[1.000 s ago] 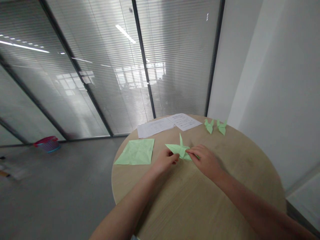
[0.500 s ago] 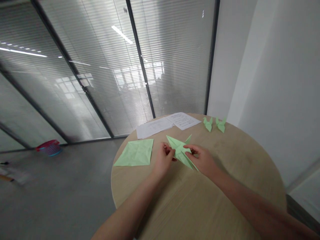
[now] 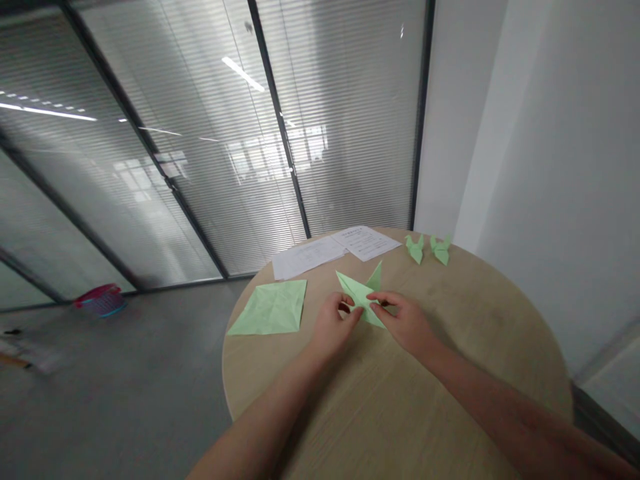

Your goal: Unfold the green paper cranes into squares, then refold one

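Note:
A partly folded piece of green origami paper (image 3: 356, 288) is held over the round table, with pointed flaps sticking up at its far side. My left hand (image 3: 336, 320) pinches its near left edge, thumb on top. From the right, my right hand (image 3: 403, 319) grips it between thumb and fingers; the fingers cover part of the folds. A creased green sheet (image 3: 273, 307) lies flat to the left of my left hand. Two small folded green paper figures, one (image 3: 415, 249) beside the other (image 3: 441, 250), stand at the table's far right.
White printed sheets (image 3: 367, 243) lie along the far edge of the wooden table (image 3: 475, 373). Beyond it rises a glass partition with blinds (image 3: 350, 133), and a white wall (image 3: 565, 167) is on the right. A pink and blue basket (image 3: 103, 301) sits on the floor at left.
My left hand has shifted right, its thumb now farther over the paper. The paper's near flaps have folded up or turned away, and one far flap looks wider.

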The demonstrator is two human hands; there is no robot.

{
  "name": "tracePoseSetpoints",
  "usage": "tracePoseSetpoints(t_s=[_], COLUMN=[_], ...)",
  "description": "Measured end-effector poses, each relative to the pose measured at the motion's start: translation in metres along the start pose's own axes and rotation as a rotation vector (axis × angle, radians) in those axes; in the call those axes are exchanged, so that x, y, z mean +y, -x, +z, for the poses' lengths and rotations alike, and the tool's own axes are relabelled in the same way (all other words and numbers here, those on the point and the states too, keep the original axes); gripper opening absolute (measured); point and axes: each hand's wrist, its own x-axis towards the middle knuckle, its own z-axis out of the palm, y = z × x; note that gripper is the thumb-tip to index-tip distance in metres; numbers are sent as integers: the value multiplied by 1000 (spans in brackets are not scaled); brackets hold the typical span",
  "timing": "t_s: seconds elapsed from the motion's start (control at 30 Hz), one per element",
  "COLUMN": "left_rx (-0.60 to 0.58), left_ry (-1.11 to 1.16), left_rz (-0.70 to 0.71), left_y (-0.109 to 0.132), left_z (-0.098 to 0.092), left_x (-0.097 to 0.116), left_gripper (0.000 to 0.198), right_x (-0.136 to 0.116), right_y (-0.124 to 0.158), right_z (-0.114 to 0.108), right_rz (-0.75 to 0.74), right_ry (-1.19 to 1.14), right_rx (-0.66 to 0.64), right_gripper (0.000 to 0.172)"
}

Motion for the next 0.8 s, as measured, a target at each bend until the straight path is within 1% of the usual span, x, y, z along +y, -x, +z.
tracePoseSetpoints(t_s=[0.1,0.23,0.3,0.43,0.6,0.8], left_rx=[-8,-42,-77,-169,-167,-147], left_ry=[-158,-203,-145,3,121,169], left_rz=[78,67,20,-149,-263,-304], left_y=[1,0,-1,-2,-4,-6], left_z=[-1,-1,0,2,2,0], left_x=[3,2,-1,-5,-5,-4], left_gripper=[14,21,25,32,36,33], right_x=[-1,-1,-1,-1,-2,-7], right_y=[2,2,2,1,0,1], right_z=[1,0,-1,-3,-5,-7], right_rz=[-34,-113,-127,-155,-263,-405], right_ry=[19,14,13,19,72,81], right_rx=[-5,-19,-21,-38,-98,-134], right_gripper=[23,25,26,26,29,29])
